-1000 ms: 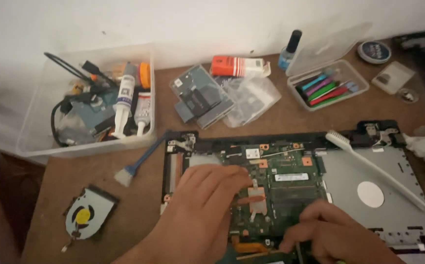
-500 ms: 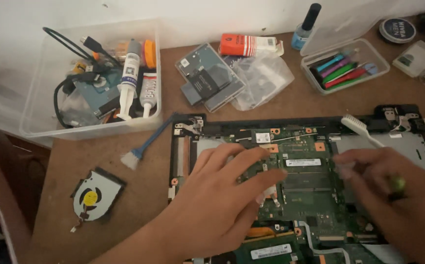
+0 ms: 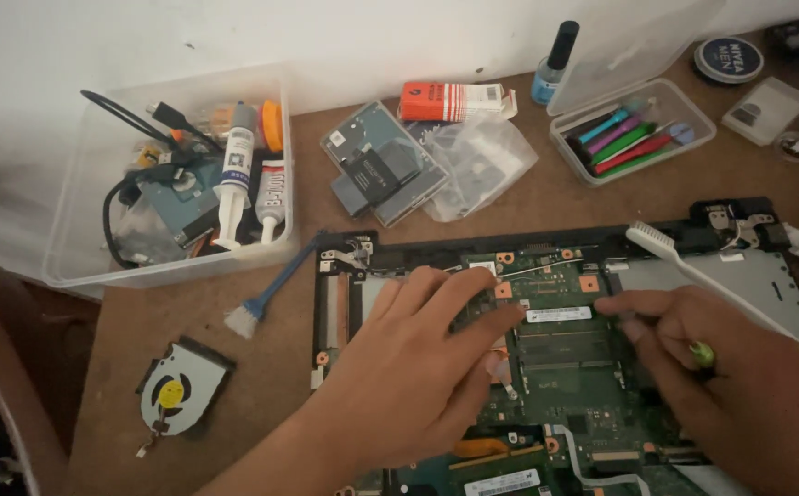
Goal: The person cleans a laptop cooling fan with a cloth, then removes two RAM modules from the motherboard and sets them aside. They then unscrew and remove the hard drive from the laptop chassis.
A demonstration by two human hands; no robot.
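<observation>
The right hand [image 3: 739, 386] has been shifted left, gripping a green-tipped tool [image 3: 702, 354]; the left hand [image 3: 418, 367] is spread flat on the motherboard [image 3: 565, 367], at its nine o'clock.

The left hand [image 3: 418, 367] is seen from the back, palm down, its forearm entering from the lower edge of the view. Its fingers [image 3: 473, 308] are extended and slightly spread, directed toward the upper right. The right hand [image 3: 739, 395] is brought in from the lower right corner, knuckles up, with its fingers [image 3: 643, 308] curled and pinched together, pointing left toward the left hand.
</observation>
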